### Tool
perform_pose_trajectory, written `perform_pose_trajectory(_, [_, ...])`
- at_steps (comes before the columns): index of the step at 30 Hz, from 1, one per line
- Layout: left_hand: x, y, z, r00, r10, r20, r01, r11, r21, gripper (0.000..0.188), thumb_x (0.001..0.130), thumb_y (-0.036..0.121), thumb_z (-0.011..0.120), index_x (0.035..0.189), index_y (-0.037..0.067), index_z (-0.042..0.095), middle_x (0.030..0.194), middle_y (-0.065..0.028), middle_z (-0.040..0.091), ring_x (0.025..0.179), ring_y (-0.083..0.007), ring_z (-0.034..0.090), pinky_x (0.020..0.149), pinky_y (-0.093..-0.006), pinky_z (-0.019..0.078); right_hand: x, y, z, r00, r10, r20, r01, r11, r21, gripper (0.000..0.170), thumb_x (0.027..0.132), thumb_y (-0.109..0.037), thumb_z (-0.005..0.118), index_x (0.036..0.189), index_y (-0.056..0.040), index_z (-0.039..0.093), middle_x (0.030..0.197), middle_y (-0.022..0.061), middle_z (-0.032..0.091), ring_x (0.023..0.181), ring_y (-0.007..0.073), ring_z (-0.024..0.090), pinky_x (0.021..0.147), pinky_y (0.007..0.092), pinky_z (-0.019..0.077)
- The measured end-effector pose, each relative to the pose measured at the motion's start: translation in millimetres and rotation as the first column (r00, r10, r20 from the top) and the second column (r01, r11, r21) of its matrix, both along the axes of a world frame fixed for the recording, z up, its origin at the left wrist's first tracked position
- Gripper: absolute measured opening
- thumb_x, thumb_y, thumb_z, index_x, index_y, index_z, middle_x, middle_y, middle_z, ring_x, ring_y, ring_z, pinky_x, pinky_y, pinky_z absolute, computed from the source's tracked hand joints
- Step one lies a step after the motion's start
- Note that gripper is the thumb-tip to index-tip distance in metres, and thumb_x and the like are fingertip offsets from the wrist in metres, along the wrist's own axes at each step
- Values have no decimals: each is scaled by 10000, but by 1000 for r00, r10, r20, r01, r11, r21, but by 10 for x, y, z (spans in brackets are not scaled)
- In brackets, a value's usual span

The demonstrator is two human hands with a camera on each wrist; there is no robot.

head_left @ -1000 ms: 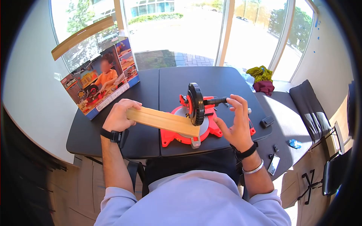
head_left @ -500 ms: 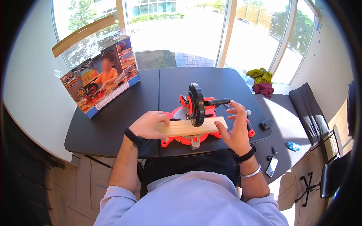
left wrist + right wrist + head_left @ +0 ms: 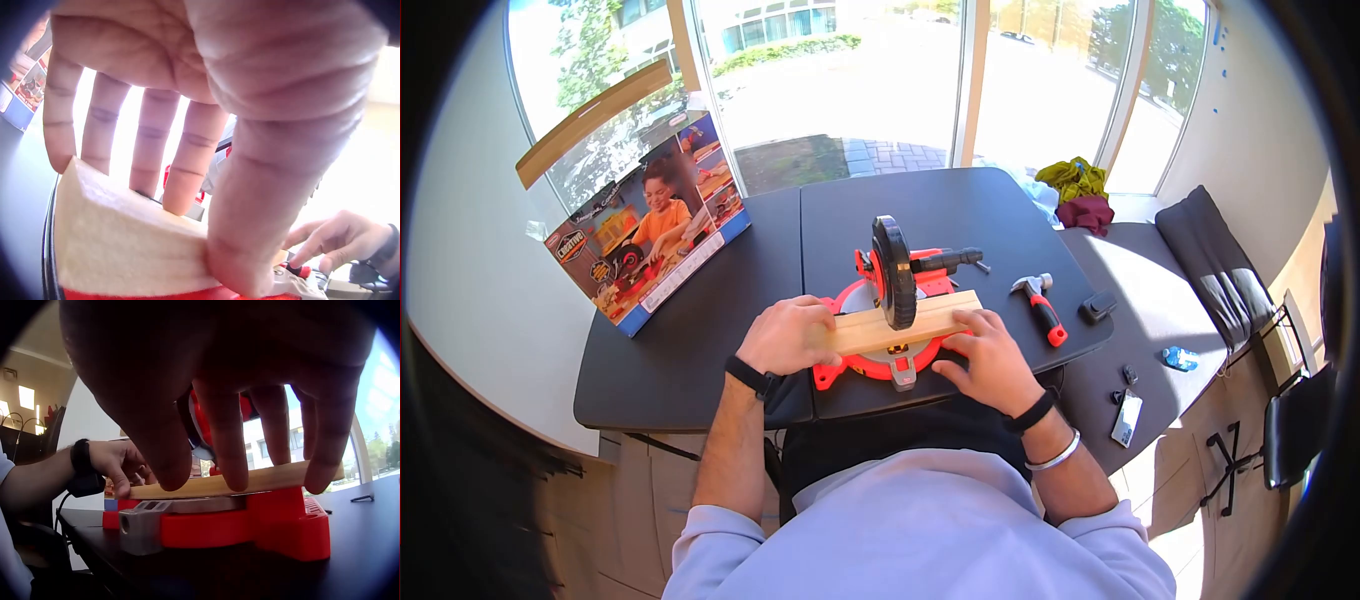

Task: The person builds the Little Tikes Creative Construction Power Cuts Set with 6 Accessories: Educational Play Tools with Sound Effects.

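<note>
A pale wooden board (image 3: 940, 314) lies across the red base of a toy miter saw (image 3: 892, 272), beneath its round black blade. My left hand (image 3: 788, 335) grips the board's left end, thumb on the near side and fingertips at the far edge; the cut end of the board (image 3: 125, 234) shows large in the left wrist view. At the other end, my right hand (image 3: 990, 362) touches the board with extended fingers, its thumb spread toward the front. The saw's black handle (image 3: 955, 259) stands free above that hand.
A hammer (image 3: 1040, 308) with a red grip lies right of the saw, a black case (image 3: 1097, 307) beyond it. On the left stands a large picture box (image 3: 650, 220). A phone (image 3: 1127, 418) and a bottle (image 3: 1180, 358) rest on the bench at right.
My left hand has brought the board rightward and laid it straight across the saw base. The right hand has come down from beside the handle to the board's right end, uncovering the hammer.
</note>
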State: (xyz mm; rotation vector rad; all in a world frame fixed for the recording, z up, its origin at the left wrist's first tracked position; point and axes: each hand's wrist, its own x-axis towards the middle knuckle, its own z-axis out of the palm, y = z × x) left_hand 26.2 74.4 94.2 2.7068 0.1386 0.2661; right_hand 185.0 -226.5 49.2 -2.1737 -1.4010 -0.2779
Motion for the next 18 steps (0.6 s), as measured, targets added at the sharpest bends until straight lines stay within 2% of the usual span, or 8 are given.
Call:
perform_pose_trajectory(1, [2,-14,-7,1000,-4,-5,4,1000,3,467,675,296,976,1025,76,758,1206,-93,726,1118,-369,697,948,-463,571,-44,25,-14,1000,-9,19,10,999,-50,376,839,-341,883,1047,-35,818,1490,231,590,1407,432,503,1179,469,467])
perform_pose_trajectory(3, [30,-25,-29,996,87,22,-88,995,56,457,711,263,955,1082,75,765,1223,-118,750,1138,-370,704,979,-459,570,-88,74,-78,997,-21,69,28,995,-93,389,835,-355,882,1037,-29,816,1527,233,562,1430,433,483,1186,470,462])
perform_pose_trajectory(5, [55,24,-122,993,92,81,-99,991,92,452,722,255,945,1100,79,771,1255,-127,749,1159,-372,702,995,-459,569,-80,120,-107,989,-30,146,54,984,-168,420,829,-381,884,1014,-11,809,1602,234,501,1477,427,445,1196,457,454])
perform_pose_trajectory(9, [80,66,-246,978,125,166,-149,978,143,408,767,247,923,1121,97,785,1366,-106,724,1178,-369,696,1016,-468,574,-1,177,-116,994,-38,100,55,985,-166,424,847,-382,875,1031,-7,804,1597,220,512,1497,399,439,1190,431,463])
perform_pose_trajectory(13, [90,66,-220,983,98,153,-120,982,143,415,767,241,930,1130,97,790,1359,-118,725,1195,-367,693,1026,-472,569,89,141,-106,998,-32,59,38,993,-112,407,862,-355,869,1069,-12,801,1565,211,544,1476,388,471,1186,437,467])
perform_pose_trajectory(15, [82,55,-215,985,101,142,-119,986,120,426,771,226,930,1152,89,795,1361,-152,718,1211,-376,689,1038,-472,563,180,67,-74,992,40,-121,-42,999,-11,389,877,-314,863,1127,-25,793,1511,214,586,1437,394,512,1175,453,474])
perform_pose_trajectory(16, [89,66,-233,985,100,141,-117,986,119,426,771,226,930,1152,89,795,1361,-152,718,1211,-376,689,1038,-472,563,222,24,-63,992,39,-123,-41,999,-12,389,877,-314,863,1127,-25,793,1511,214,586,1437,394,512,1175,453,474])
perform_pose_trajectory(18, [101,100,-283,979,19,203,-39,995,96,436,781,213,925,1176,82,796,1353,-182,714,1219,-390,685,1044,-468,561,317,-93,-53,982,-67,-174,85,992,95,389,877,-271,864,1174,-36,777,1464,221,617,1393,410,543,1169,469,471])
